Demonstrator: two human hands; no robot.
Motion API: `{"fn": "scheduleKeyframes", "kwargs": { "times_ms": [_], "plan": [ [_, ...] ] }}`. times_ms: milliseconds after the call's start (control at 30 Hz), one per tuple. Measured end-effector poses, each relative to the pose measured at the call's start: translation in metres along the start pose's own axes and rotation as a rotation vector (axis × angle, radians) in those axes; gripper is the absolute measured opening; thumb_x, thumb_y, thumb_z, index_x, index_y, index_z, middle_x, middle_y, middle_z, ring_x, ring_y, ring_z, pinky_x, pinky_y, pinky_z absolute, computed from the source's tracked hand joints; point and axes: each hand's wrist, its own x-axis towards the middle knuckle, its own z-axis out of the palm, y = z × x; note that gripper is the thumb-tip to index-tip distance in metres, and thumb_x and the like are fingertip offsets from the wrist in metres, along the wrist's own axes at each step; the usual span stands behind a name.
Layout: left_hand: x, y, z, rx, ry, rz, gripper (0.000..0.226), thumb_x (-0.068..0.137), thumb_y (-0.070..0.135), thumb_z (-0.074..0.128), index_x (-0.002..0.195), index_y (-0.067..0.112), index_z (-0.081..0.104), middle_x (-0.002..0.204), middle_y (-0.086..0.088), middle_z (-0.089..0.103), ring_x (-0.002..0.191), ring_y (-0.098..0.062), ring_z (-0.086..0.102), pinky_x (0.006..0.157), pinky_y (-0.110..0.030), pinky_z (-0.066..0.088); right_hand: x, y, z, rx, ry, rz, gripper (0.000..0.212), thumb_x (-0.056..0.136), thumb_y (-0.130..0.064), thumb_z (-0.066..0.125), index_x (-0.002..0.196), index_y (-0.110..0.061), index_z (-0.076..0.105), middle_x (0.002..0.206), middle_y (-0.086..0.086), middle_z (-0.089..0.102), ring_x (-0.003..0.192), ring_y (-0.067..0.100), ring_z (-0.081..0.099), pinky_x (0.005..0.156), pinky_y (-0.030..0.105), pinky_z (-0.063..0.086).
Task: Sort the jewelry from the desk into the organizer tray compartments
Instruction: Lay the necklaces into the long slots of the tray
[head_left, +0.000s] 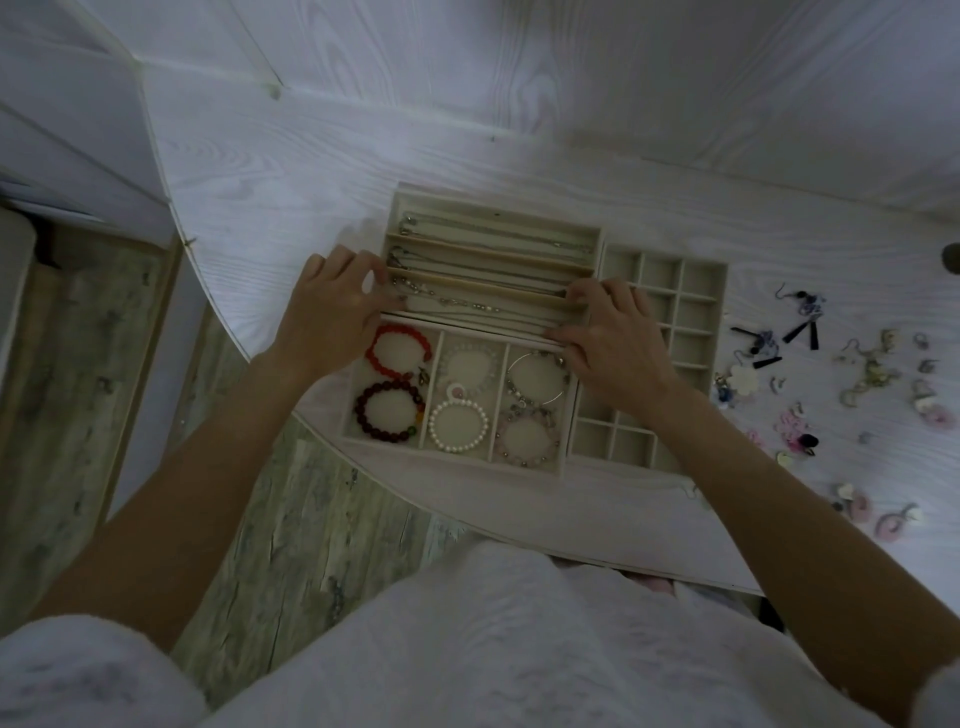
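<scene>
Left hand (332, 306) and right hand (608, 338) at opposite ends of the necklace tray (493, 270), fingers curled over its side walls, grasping it. Chains laid in its long channels; bracelets filling the near bracelet tray (457, 400). Grid tray (670, 312) at right, compartments bare. Loose earrings (810, 374) scattered on worktop (311, 171). Likely step: seating the filled tray. Next: sorting earrings into the grid.

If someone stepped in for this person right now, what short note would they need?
Left hand and right hand grip the two ends of the necklace tray, one on each end.
Done: necklaces lie in its long slots; six bracelets fill the bracelet tray in front.
Left: the grid tray on the right looks empty; the loose earrings on the desk must go into it.
</scene>
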Motion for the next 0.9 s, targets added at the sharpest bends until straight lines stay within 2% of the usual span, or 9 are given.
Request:
{"fn": "scheduleKeyframes", "kwargs": {
  "times_ms": [133, 267, 400, 500, 633, 767, 900],
  "plan": [
    [-0.004, 0.002, -0.004, -0.03, 0.022, -0.039, 0.033, 0.083, 0.015, 0.043, 0.091, 0.016, 0.075, 0.097, -0.011, 0.061, 0.085, -0.027, 0.041, 0.067, -0.036, 0.024, 0.001, -0.001, 0.0, 0.026, 0.014, 0.017, 0.041, 0.085, -0.032, 0.036, 0.088, -0.027, 0.076, 0.116, 0.007, 0.055, 0.103, 0.03, 0.047, 0.086, 0.041, 0.036],
    [-0.006, -0.002, -0.005, -0.021, 0.05, -0.08, 0.031, 0.081, 0.01, 0.045, 0.089, 0.014, 0.074, 0.094, -0.01, 0.059, 0.083, -0.027, 0.041, 0.067, -0.036, 0.026, 0.0, -0.001, 0.001, 0.089, 0.043, 0.053, 0.042, 0.083, -0.03, 0.035, 0.086, -0.024, 0.077, 0.116, 0.008, 0.056, 0.105, 0.026, 0.04, 0.088, 0.038, 0.03],
    [0.001, -0.004, -0.005, 0.013, 0.103, -0.093, 0.014, 0.084, 0.008, 0.059, 0.088, 0.011, 0.071, 0.093, -0.011, 0.059, 0.08, -0.028, 0.043, 0.066, -0.035, 0.027, -0.001, 0.0, 0.002, 0.116, 0.083, 0.071, 0.037, 0.085, -0.028, 0.04, 0.093, -0.022, 0.076, 0.113, 0.01, 0.056, 0.104, 0.024, 0.037, 0.087, 0.036, 0.031],
    [0.013, -0.008, -0.002, -0.004, 0.107, -0.041, 0.004, 0.082, 0.018, 0.071, 0.082, 0.013, 0.071, 0.088, -0.01, 0.059, 0.077, -0.026, 0.042, 0.064, -0.033, 0.025, 0.001, -0.001, 0.002, 0.114, 0.082, 0.083, 0.036, 0.086, -0.029, 0.04, 0.093, -0.02, 0.075, 0.113, 0.01, 0.056, 0.105, 0.027, 0.042, 0.085, 0.038, 0.036],
    [0.025, -0.011, -0.002, -0.024, 0.022, 0.015, 0.011, 0.07, 0.021, 0.078, 0.079, 0.014, 0.074, 0.085, -0.012, 0.059, 0.079, -0.025, 0.042, 0.065, -0.033, 0.027, 0.001, -0.003, 0.003, 0.092, 0.074, 0.092, 0.039, 0.085, -0.03, 0.038, 0.091, -0.021, 0.075, 0.113, 0.011, 0.056, 0.104, 0.029, 0.043, 0.084, 0.038, 0.035],
    [0.033, -0.011, -0.007, -0.011, -0.098, 0.026, 0.02, 0.06, 0.016, 0.087, 0.075, 0.011, 0.075, 0.082, -0.014, 0.059, 0.076, -0.031, 0.05, 0.061, -0.033, 0.036, 0.001, -0.005, 0.003, 0.098, 0.062, 0.111, 0.04, 0.085, -0.03, 0.037, 0.089, -0.02, 0.076, 0.113, 0.012, 0.057, 0.103, 0.031, 0.045, 0.085, 0.04, 0.038],
    [0.037, -0.01, -0.01, -0.013, -0.161, 0.044, 0.021, 0.057, 0.014, 0.089, 0.071, 0.011, 0.074, 0.081, -0.013, 0.061, 0.071, -0.032, 0.054, 0.056, -0.031, 0.042, 0.001, -0.004, 0.002, 0.097, 0.051, 0.109, 0.026, 0.086, -0.024, 0.05, 0.09, -0.019, 0.076, 0.113, 0.013, 0.056, 0.104, 0.031, 0.045, 0.087, 0.04, 0.038]
  ]
}}
